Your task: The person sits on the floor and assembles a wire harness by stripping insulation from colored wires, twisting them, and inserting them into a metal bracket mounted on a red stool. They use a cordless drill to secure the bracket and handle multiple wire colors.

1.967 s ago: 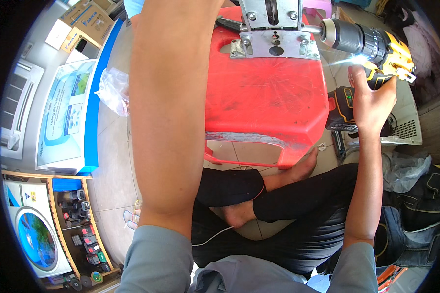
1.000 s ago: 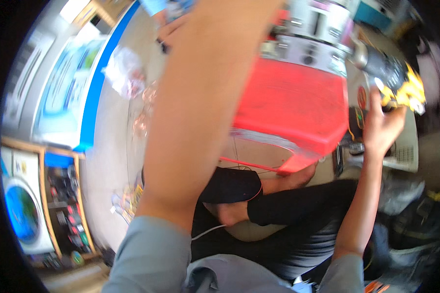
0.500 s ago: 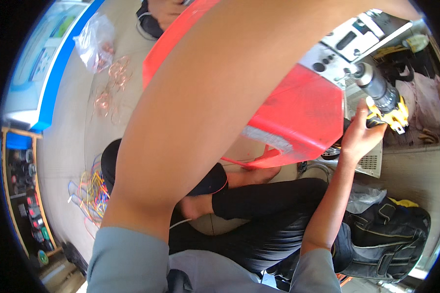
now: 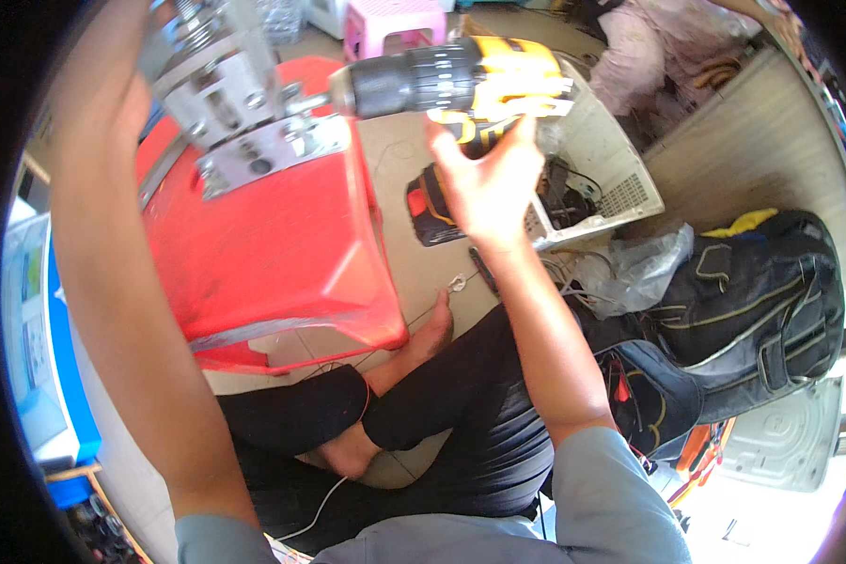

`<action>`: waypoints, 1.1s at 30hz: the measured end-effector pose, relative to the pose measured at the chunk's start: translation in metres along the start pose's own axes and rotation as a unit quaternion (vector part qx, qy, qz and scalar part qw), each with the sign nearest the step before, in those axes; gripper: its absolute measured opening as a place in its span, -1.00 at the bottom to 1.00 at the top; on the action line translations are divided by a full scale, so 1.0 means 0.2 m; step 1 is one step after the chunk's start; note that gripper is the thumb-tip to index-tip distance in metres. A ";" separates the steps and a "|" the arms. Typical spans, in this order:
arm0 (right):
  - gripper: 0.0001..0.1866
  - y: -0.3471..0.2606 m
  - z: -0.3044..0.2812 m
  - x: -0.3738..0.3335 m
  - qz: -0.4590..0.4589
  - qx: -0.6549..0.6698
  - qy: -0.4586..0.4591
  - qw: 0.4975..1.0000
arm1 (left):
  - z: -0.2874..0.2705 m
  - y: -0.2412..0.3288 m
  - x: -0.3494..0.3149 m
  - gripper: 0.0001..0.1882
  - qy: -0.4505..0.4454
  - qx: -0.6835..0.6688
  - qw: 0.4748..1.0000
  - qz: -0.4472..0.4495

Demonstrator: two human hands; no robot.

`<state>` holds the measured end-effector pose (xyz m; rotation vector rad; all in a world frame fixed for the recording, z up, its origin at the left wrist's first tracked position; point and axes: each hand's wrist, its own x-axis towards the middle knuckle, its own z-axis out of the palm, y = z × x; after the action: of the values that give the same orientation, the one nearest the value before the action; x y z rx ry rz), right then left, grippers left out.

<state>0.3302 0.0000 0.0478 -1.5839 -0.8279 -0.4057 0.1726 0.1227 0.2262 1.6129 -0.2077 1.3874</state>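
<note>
My right hand (image 4: 487, 179) grips the drill (image 4: 451, 80), bit at 9 o'clock into the bracket (image 4: 244, 132) my left hand (image 4: 113, 56) clamps: keep it square.

We see our own body from above: short grey-blue cotton sleeves end at the upper arms, leaving both forearms bare. Our left hand (image 4: 113, 56) and right hand (image 4: 487, 183) wear no gloves, rings or watch. Black close-fitting trousers (image 4: 461, 404) cover our legs, and our feet are bare.
</note>
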 end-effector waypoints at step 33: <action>-0.51 1.71 -0.80 0.70 0.176 -0.543 -0.470 0.673 | -0.54 -0.08 0.13 -0.41 -0.025 0.315 0.938 -0.142</action>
<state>0.6970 -0.1159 -0.0681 -3.1496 -1.0456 0.3915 0.1197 0.2226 0.2278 2.0968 0.4759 1.2490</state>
